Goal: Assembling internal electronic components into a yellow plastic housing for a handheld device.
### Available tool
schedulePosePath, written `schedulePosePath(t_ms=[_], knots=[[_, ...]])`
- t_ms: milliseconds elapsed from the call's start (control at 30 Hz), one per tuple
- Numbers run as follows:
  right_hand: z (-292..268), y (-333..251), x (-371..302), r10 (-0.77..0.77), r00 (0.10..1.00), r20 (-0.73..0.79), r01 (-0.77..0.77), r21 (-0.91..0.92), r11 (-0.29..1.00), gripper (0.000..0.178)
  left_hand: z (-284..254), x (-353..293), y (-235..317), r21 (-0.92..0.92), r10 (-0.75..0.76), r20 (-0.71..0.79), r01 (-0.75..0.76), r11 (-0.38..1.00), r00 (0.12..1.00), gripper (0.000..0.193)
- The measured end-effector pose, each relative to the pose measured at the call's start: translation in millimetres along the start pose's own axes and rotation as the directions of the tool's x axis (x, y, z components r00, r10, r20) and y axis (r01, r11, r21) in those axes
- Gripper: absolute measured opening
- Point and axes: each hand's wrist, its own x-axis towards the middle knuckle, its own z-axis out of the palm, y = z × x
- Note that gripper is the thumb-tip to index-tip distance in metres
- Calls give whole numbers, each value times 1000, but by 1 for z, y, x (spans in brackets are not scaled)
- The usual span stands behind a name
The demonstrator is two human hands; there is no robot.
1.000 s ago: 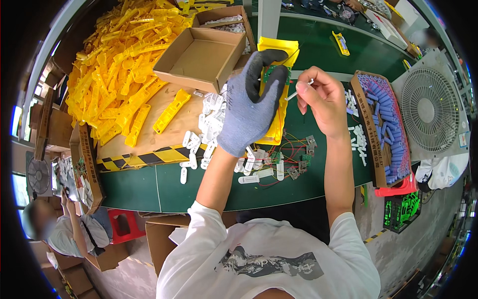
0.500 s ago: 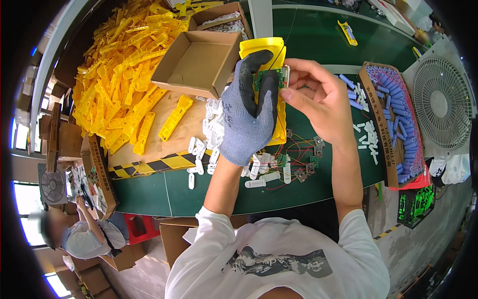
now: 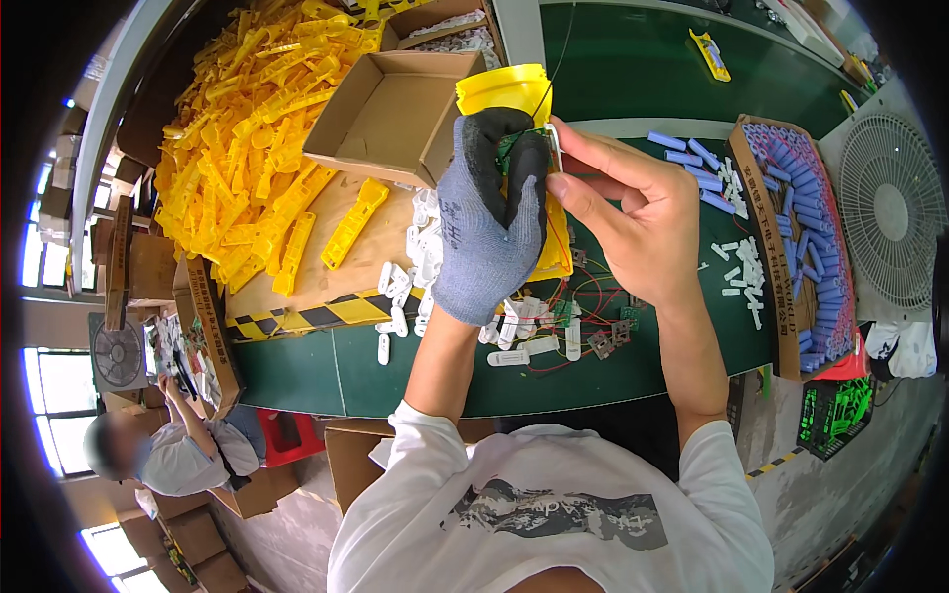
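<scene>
My left hand [image 3: 486, 222], in a grey glove with black fingertips, is closed on a yellow plastic housing [image 3: 502, 89]. A small green circuit board [image 3: 509, 148] shows between its thumb and fingers, against the housing. At the board's right edge, the bare thumb and fingers of my right hand [image 3: 641, 212] pinch a thin white plastic piece [image 3: 555, 148]. My fingers hide how this piece meets the board. Below the hands, white plastic parts [image 3: 514, 326] and small boards with red wires [image 3: 603, 336] lie on the green table.
Yellow housings [image 3: 247, 148] are heaped at the left, beside an open cardboard box [image 3: 395, 114]. To the right stand a carton of blue cylindrical cells [image 3: 806, 227] and a fan [image 3: 890, 198]. Loose cells [image 3: 692, 163] lie near my right hand. A person [image 3: 183, 455] sits far left.
Both hands, with the housing, have shifted slightly left and up in the picture. The board and white piece are now turned more edge-on. Both grips stay closed.
</scene>
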Motion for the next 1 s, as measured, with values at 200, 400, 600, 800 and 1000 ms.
schedulePosePath(t_ms=[200,400,600,800,1000], knots=[[3,-5,-4,74,996,-46,-69,97,993,34,0,-2,8,46,7,5,-7,999,1000,18],[11,-2,-9,25,996,-80,-18,94,995,31,-4,1,4,-7,63,14,-63,998,998,16],[14,0,-20,-27,975,-221,70,192,979,30,-2,0,7,-24,221,84,-220,975,972,20],[13,-17,-26,-36,978,-207,66,142,988,31,0,-6,13,-184,142,58,-129,974,988,18],[-5,-26,-86,18,882,-470,18,72,997,32,31,-27,29,-128,151,396,-109,986,906,16]])
